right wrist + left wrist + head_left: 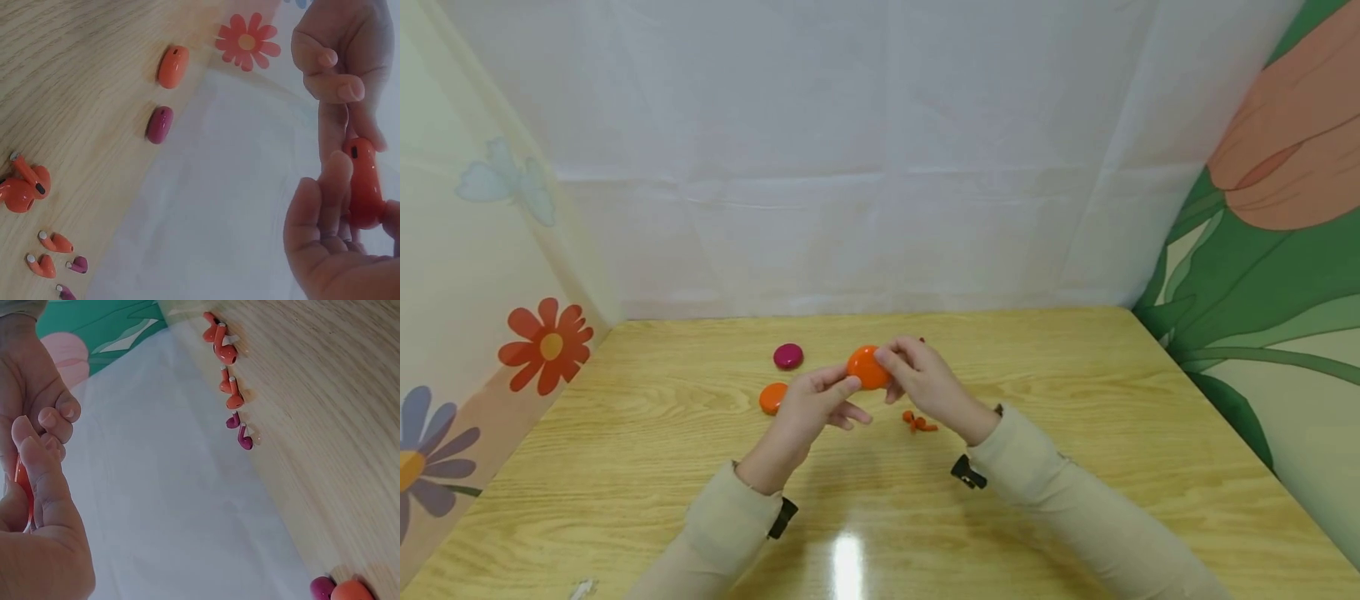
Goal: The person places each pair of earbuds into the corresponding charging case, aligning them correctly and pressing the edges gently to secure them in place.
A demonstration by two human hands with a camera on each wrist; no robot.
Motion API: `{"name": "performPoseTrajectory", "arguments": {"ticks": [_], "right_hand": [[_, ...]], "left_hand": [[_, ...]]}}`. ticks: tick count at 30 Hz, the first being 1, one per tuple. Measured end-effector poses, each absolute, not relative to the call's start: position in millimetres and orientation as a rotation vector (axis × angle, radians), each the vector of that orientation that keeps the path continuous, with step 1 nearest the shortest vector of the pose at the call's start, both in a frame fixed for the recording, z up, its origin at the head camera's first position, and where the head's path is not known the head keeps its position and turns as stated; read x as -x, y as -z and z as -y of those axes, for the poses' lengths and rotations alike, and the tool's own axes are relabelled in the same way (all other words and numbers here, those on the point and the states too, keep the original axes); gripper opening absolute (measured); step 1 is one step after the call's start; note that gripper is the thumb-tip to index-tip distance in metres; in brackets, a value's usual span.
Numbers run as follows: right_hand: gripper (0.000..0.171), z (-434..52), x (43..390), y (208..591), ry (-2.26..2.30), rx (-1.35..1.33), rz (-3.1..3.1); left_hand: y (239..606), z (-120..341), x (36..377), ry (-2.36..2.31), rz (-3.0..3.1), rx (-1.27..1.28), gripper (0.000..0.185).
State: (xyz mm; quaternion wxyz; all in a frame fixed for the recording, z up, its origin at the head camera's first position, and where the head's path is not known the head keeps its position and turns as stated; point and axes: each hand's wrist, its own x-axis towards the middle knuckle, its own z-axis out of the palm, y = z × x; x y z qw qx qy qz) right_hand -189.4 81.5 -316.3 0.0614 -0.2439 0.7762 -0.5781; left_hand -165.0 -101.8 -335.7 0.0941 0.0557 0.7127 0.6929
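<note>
Pinching an orange case (867,367) edge-on, left hand (808,410) and right hand (925,379) meet.

This looks like a small staged recording booth rather than a lived-in room. A light wooden tabletop (1075,433) lies under the hands, closed in on three sides. Beyond the hands hangs a creased white sheet (865,167). To the left of the hands stands a pale panel printed with flowers (548,343) and a butterfly; to the right, a panel with a large green and pink flower print (1270,250).
</note>
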Motion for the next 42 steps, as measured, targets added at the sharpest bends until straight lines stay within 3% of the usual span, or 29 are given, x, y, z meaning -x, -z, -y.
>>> {"name": "performPoseTrajectory", "arguments": {"ticks": [28,42], "right_hand": [[0.033,-78.7,190.7,309.7,1.847,0.628,-2.316],[0.039,-82.3,193.1,308.2,1.836,0.636,-2.252]], "left_hand": [[331.4,97.5,166.2,-2.092,-2.173,-0.235,0.035],[337.9,103.4,166.4,-2.057,-2.202,-0.442,0.037]]}}
